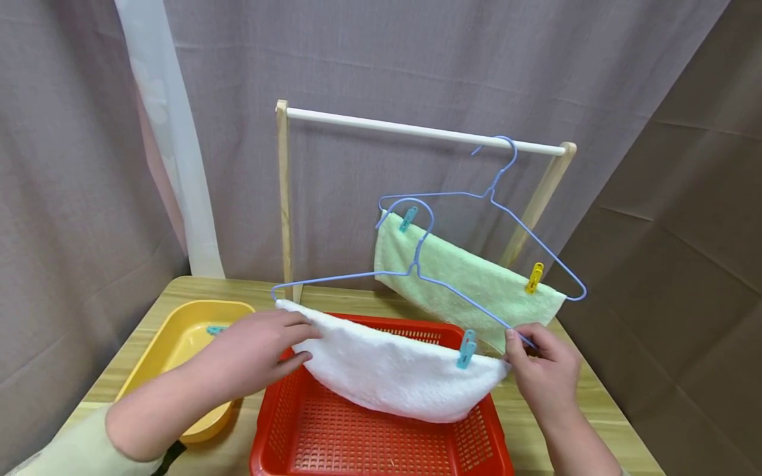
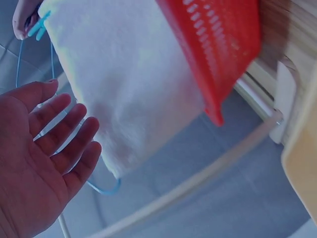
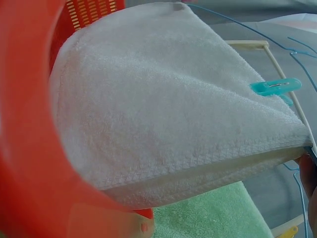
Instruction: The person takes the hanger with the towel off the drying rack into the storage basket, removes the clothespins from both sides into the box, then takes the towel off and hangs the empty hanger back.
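Observation:
A white towel (image 1: 393,370) hangs folded over the bottom bar of a blue wire hanger (image 1: 413,268), its lower part above the red basket (image 1: 357,446). One teal clothespin (image 1: 467,350) clips the towel near its right end. My right hand (image 1: 544,363) pinches the hanger's right corner, right at the towel's edge. Beside the towel's left end, my left hand (image 1: 262,347) has its fingers extended; in the left wrist view the palm (image 2: 29,163) faces the camera with nothing in it. The right wrist view shows the towel's stitched side edge (image 3: 208,161).
Behind, a rack with a white rod (image 1: 387,125) bears another blue hanger (image 1: 536,244). A green towel (image 1: 464,277) hangs from it, clipped by a teal clothespin (image 1: 408,219) and a yellow clothespin (image 1: 534,277). At left stands a yellow tray (image 1: 145,360) with a teal clothespin (image 1: 215,330) in it.

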`<control>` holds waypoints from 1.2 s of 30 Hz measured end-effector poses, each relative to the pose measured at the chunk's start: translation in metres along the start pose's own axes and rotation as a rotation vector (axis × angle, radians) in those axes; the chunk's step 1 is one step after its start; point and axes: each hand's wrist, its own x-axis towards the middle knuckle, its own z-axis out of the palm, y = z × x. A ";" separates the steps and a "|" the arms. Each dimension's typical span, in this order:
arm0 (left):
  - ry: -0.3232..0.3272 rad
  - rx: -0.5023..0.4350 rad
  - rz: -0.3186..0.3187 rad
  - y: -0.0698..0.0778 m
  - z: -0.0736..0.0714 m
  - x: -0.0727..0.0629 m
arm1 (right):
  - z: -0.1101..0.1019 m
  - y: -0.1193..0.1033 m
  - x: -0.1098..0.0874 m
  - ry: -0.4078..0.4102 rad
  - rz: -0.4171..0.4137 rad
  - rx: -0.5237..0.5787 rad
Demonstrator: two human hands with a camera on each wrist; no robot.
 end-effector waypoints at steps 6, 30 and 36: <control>0.035 -0.009 0.061 0.013 0.002 0.017 | 0.000 0.000 0.001 0.006 -0.015 -0.001; 0.081 -0.038 0.207 0.052 0.024 0.080 | -0.003 -0.003 -0.002 0.030 -0.012 -0.018; 0.034 -0.063 0.189 0.065 0.024 0.094 | -0.003 -0.001 -0.002 0.047 -0.044 0.037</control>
